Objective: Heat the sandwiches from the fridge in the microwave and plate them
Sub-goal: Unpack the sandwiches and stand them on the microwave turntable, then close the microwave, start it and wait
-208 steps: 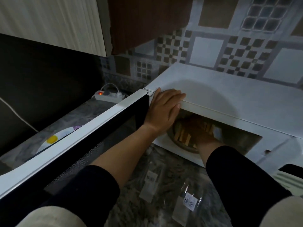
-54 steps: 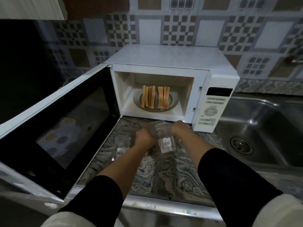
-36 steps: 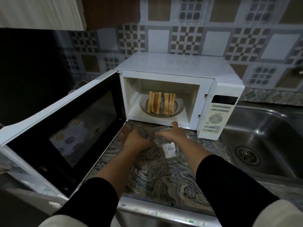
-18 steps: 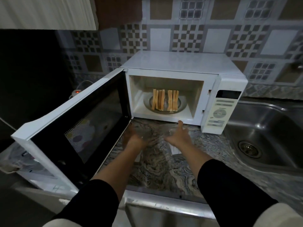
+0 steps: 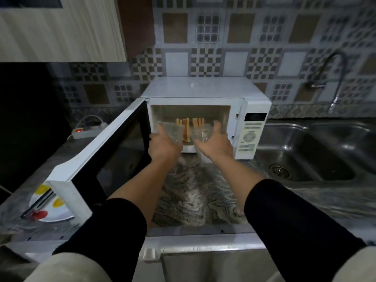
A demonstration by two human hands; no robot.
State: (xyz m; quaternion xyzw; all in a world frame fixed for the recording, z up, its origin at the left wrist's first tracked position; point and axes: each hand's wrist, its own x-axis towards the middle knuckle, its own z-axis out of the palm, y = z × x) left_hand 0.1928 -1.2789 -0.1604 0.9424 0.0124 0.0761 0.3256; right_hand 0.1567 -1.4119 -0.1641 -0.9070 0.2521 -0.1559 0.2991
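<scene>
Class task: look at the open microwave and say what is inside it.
Inside the microwave, sandwiches stand on edge. The left hand and right hand, each holding clear plastic packaging, cover their lower parts and whatever they rest on.

Nothing's actually readable here tbh. The microwave [image 5: 205, 98] control panel [image 5: 251, 133] at its right edge has rows of button markings, but they're way too small and blurry to make out any words.
</scene>
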